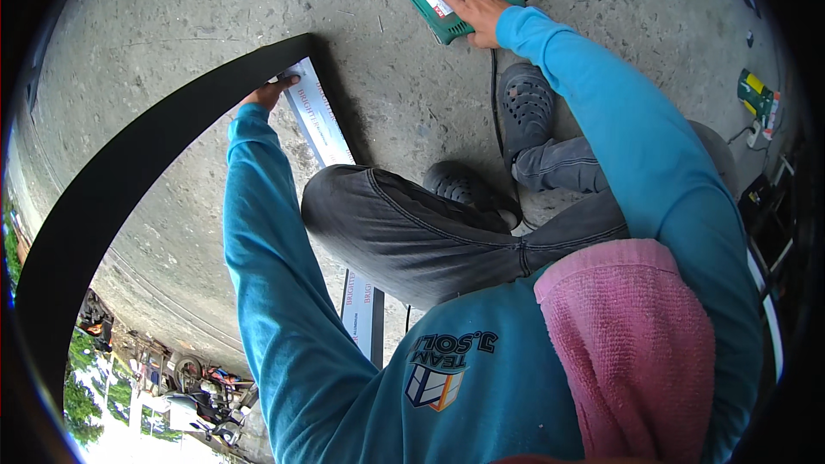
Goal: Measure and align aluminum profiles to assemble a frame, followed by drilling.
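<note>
My left hand [271, 91] reaches forward in a teal sleeve and grips the end of a long black bar [129, 172] that curves away to the left. Just beside it lies a long white printed strip [320, 120], running under my bent knee [404, 223]. My right hand [475, 10] is closed over the body of a green electric drill [432, 3] lying on the concrete floor [404, 94], its bit pointing up and left.
The drill's black cable [495, 99] loops behind it and runs past my black clogs [526, 103]. A green and yellow tool [756, 96] and dark gear lie at the right. A pink cloth [632, 344] hangs over my shoulder.
</note>
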Demonstrator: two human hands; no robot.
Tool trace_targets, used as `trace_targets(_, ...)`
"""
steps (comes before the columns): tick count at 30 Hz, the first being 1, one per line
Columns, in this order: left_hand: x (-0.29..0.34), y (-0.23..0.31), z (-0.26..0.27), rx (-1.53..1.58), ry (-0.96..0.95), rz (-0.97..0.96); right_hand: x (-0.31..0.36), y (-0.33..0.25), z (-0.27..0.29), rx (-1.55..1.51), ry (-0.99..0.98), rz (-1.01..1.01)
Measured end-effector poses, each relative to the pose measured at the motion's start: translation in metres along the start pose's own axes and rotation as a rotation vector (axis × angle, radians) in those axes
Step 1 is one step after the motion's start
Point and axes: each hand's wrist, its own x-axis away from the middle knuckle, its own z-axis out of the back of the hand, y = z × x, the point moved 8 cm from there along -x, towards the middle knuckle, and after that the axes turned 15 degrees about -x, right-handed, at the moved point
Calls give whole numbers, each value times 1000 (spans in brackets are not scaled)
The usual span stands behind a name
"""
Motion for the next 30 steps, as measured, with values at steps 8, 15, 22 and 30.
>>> trace_targets(8, 5, 3, 0, -63, -57, 191, 21, -73, 86, -408, -195, 138)
trace_targets(15, 29, 2, -29, 342, 260, 249, 32, -175, 84, -430, -365, 147)
trace_targets(22, 43, -16, -30, 445, 399, 262, 22, -225, 59, -398, -276, 206)
trace_targets(30, 39, 37, -12, -9, 377, 398, 40, -223, 50, -275, -369, 79)
